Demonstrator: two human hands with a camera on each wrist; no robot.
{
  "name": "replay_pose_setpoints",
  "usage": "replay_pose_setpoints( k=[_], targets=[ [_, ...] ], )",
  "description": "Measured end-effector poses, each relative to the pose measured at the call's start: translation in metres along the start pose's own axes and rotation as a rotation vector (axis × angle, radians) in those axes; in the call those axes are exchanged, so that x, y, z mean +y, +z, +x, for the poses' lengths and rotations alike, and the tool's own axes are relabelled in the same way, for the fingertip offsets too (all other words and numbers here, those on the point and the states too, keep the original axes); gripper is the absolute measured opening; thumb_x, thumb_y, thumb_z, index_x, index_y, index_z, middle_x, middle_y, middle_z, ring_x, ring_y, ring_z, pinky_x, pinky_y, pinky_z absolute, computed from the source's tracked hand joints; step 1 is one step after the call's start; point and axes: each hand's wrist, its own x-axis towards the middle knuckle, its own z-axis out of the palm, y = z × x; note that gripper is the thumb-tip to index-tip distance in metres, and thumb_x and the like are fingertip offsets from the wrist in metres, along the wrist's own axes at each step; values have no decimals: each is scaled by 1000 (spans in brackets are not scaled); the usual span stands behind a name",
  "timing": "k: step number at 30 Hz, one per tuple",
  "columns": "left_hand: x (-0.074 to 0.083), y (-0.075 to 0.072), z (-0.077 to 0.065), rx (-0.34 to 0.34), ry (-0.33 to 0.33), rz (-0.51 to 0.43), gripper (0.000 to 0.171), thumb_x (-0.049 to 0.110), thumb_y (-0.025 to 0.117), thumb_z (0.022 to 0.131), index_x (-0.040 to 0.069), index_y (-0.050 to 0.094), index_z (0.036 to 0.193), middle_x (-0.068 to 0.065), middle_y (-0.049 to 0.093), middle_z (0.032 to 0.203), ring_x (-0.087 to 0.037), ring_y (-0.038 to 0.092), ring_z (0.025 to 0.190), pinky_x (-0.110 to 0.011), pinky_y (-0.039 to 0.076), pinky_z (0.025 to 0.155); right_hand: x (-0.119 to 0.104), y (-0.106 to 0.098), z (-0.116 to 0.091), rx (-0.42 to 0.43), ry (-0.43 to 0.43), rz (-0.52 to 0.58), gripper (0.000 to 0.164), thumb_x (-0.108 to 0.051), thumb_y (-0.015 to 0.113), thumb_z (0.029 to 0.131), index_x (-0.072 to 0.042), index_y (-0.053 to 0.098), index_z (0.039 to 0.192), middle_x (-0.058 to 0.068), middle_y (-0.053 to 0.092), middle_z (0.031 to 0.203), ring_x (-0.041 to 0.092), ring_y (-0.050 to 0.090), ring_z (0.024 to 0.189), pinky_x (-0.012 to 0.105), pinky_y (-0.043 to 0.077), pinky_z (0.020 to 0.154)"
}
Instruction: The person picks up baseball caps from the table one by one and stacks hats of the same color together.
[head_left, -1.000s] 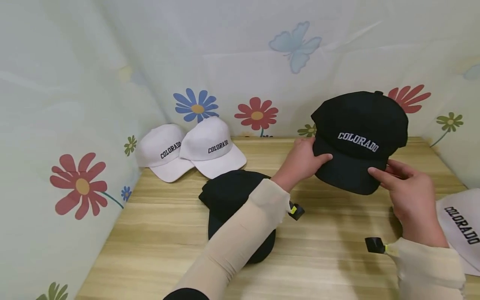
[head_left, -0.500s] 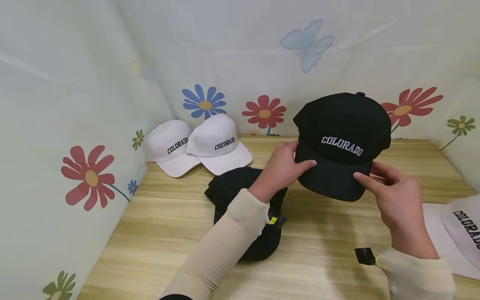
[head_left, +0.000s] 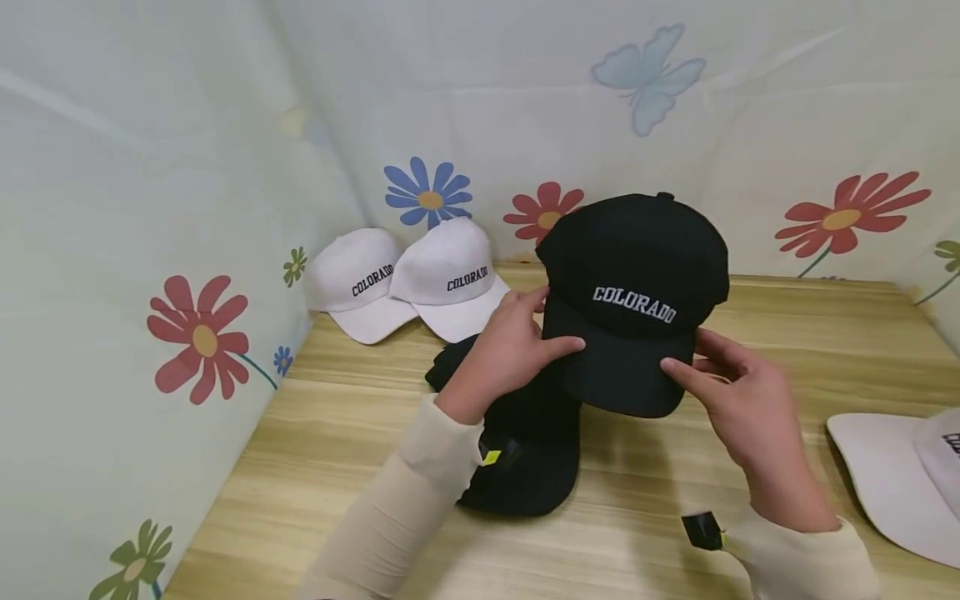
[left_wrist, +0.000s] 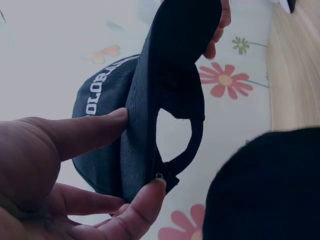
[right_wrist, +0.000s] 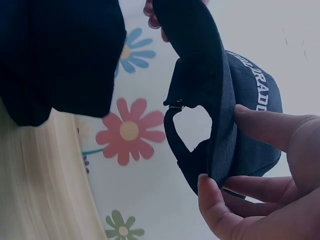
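Observation:
A black baseball cap (head_left: 637,258) with white COLORADO lettering is held up above the table, its brim facing me and tilted down. My left hand (head_left: 510,350) pinches one side of the brim, thumb on top and fingers beneath. On the brim's other side my right hand (head_left: 738,408) pinches in the same way. Both wrist views show the cap's underside and the strap opening (left_wrist: 175,135) at its back. Below and to the left, another black cap (head_left: 532,475) lies on the table, partly covered by my left hand and the held cap.
Two white COLORADO caps, a left one (head_left: 356,271) and an overlapping right one (head_left: 450,267), sit at the back left of the wooden table (head_left: 315,467). A further white cap (head_left: 885,475) is cut off at the right edge. A flowered cloth wall (head_left: 480,92) encloses the table.
Both hands have carried the held black cap leftward and slightly down, so it now overlaps the black cap on the table. The head view has turned a little to the right.

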Motion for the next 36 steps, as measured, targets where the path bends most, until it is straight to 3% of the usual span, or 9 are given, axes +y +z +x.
replay_pose_setpoints(
  k=[4, 11, 18, 21, 36],
  targets=[
    [-8, -11, -15, 9, -29, 9, 83, 44, 76, 81, 16, 38, 149, -5, 51, 122, -15, 53, 87, -27, 47, 75, -7, 9, -6, -38, -51, -28, 79, -56, 68, 83, -17, 43, 147, 14, 60, 130, -10, 57, 89, 9, 46, 69],
    [-26, -27, -45, 52, -80, 25, 86, 41, 78, 80, 12, 37, 149, -8, 51, 124, -16, 54, 85, -30, 47, 75, -20, 32, -19, -50, -181, -69, 74, -51, 71, 83, -11, 50, 142, 18, 65, 121, 28, 69, 97, 9, 48, 66],
    [-51, -33, -72, 95, -114, 16, 82, 35, 80, 79, 9, 41, 147, -9, 52, 112, -14, 52, 81, -29, 47, 73, -22, 61, -29, -121, -248, -81, 70, -44, 75, 82, -6, 54, 138, 16, 69, 111, 23, 72, 89, 17, 52, 67],
    [-62, -32, -81, 99, -133, 0, 82, 33, 80, 79, 6, 41, 146, -10, 52, 115, -14, 52, 81, -28, 47, 73, -22, 71, -33, -155, -267, -89, 71, -44, 75, 82, -4, 54, 137, 16, 68, 111, 22, 72, 88, 20, 54, 67],
    [-122, -6, -95, 58, -218, -54, 80, 32, 81, 78, -1, 46, 141, -15, 56, 117, -13, 59, 82, -27, 49, 70, -1, 106, -43, -246, -241, -164, 69, -40, 77, 81, 0, 56, 133, 14, 67, 112, 18, 72, 85, 28, 57, 70]
  ],
)
